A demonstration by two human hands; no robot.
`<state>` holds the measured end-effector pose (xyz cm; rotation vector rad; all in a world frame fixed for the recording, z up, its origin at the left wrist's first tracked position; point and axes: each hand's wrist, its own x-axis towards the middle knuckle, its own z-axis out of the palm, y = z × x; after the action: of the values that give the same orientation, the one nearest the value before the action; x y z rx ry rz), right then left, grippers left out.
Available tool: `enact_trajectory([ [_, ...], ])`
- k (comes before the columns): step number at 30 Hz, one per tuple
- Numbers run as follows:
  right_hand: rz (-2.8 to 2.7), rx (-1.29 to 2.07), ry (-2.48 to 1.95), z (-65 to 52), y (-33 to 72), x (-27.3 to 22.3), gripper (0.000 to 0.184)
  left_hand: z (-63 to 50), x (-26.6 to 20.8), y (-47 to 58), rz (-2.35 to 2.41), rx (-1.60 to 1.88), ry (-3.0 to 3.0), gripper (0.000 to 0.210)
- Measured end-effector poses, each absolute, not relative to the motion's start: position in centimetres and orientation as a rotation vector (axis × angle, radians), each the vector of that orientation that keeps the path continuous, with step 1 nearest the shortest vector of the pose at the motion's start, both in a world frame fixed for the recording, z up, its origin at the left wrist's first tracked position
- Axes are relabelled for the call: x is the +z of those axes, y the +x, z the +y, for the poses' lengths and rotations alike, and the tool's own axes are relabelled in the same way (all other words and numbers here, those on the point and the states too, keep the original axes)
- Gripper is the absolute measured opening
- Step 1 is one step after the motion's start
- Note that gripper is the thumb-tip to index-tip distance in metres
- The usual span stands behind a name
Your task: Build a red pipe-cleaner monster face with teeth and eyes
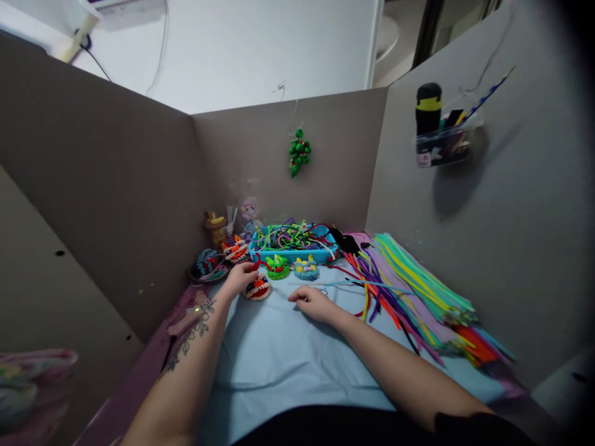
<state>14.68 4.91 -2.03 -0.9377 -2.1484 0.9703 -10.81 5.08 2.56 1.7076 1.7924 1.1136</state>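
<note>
My left hand (240,279) reaches to a red-and-white figure (258,290) made of fuzzy pipe cleaners, with its fingertips closed on the red upper part. The figure sits on the light blue cloth (297,365). My right hand (316,303) rests on the cloth to the right of it, fingers loosely bent and apart, with nothing visible in them. Just behind the hands stand a green figure (277,267) and a blue-and-yellow figure (305,269). An orange-and-white figure (235,251) is behind my left hand.
A blue tray (290,256) of tangled pipe-cleaner pieces stands at the back. Bundles of long colored pipe cleaners (418,285) lie along the right side. A dark bowl (207,280) is at the left. Grey panels enclose the table; a clear container (444,148) hangs on the right one.
</note>
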Motion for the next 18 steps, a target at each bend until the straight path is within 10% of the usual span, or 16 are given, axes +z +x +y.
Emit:
enact_trajectory([
  [18, -2.322, 0.541, -0.873, 5.4, 7.8, -1.4, 0.045, 5.9, 5.9, -10.5, 1.687, 1.216, 1.637, 0.021],
])
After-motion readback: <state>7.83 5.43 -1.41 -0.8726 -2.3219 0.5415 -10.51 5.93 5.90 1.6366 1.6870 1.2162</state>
